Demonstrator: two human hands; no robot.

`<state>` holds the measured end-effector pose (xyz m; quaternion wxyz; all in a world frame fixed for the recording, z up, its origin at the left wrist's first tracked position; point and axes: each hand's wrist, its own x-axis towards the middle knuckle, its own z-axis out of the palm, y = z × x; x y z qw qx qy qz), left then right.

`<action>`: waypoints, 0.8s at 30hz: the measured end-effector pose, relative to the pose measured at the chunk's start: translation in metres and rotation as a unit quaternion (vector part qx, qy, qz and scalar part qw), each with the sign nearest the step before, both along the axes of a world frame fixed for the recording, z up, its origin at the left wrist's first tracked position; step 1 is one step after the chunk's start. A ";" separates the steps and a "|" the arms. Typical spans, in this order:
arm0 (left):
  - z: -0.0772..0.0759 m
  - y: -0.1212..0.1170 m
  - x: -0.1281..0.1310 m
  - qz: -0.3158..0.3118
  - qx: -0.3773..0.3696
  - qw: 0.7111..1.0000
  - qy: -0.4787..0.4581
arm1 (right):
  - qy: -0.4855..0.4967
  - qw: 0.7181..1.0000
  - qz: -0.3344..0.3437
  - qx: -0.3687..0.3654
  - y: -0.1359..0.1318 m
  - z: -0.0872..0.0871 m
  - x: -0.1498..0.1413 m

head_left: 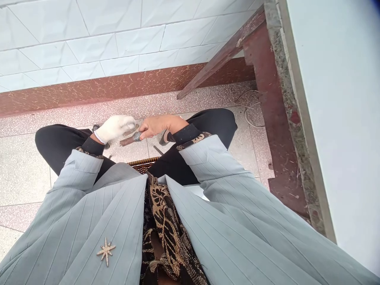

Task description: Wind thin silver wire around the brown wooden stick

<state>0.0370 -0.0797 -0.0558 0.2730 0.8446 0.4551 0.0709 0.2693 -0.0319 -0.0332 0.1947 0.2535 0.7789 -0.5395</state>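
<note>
My left hand [115, 127], in a white knitted glove, is closed in front of my lap. A small grey-brown piece shows at its fingertips, too small to name. My bare right hand [158, 124] is wrapped round a short tool with a worn brown wooden end [128, 141] and grey wire-like binding beside the fingers. The tool's other end is hidden in the hand. Both hands are close together, the wooden end pointing left just below the gloved fingers.
A brown woven wicker edge [144, 161] shows between my legs. A dark thin bar [158, 150] lies on the tiled floor [23, 170]. A reddish-brown wooden frame [276, 111] stands at right, near a pale looped cable [251, 114]. White wall tiles [89, 23] run across the back.
</note>
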 end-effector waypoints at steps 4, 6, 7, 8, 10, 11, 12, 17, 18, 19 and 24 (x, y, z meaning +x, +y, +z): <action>-0.009 0.004 -0.001 0.056 -0.072 0.984 -0.156 | 0.162 0.973 -0.163 -0.023 0.009 0.005 0.015; -0.007 0.004 0.002 0.064 -0.089 0.983 -0.148 | 0.210 0.933 -0.291 0.013 0.016 0.004 0.021; -0.004 0.003 0.003 0.059 -0.094 0.985 -0.135 | 0.218 0.913 -0.344 0.033 0.019 0.002 0.024; -0.002 0.002 0.005 0.051 -0.100 0.986 -0.121 | 0.213 0.896 -0.386 0.052 0.022 -0.001 0.025; 0.004 0.001 0.007 0.042 -0.112 0.988 -0.099 | 0.173 0.883 -0.426 0.089 0.029 -0.008 0.026; 0.006 0.000 0.007 0.037 -0.118 0.988 -0.087 | 0.142 0.886 -0.427 0.111 0.031 -0.011 0.026; 0.007 -0.001 0.008 0.031 -0.123 0.989 -0.076 | 0.109 0.892 -0.417 0.139 0.033 -0.015 0.026; 0.010 -0.002 0.006 -0.003 -0.125 0.989 -0.072 | -0.044 0.921 -0.298 0.248 0.035 -0.018 0.019; 0.011 -0.002 0.005 -0.006 -0.123 0.989 -0.075 | -0.068 0.927 -0.273 0.249 0.033 -0.016 0.017; 0.011 -0.003 0.004 -0.005 -0.119 0.990 -0.077 | -0.086 0.934 -0.247 0.243 0.031 -0.014 0.015; 0.017 0.001 -0.007 0.031 -0.071 0.993 -0.085 | -0.074 0.976 -0.133 0.155 0.024 -0.010 0.013</action>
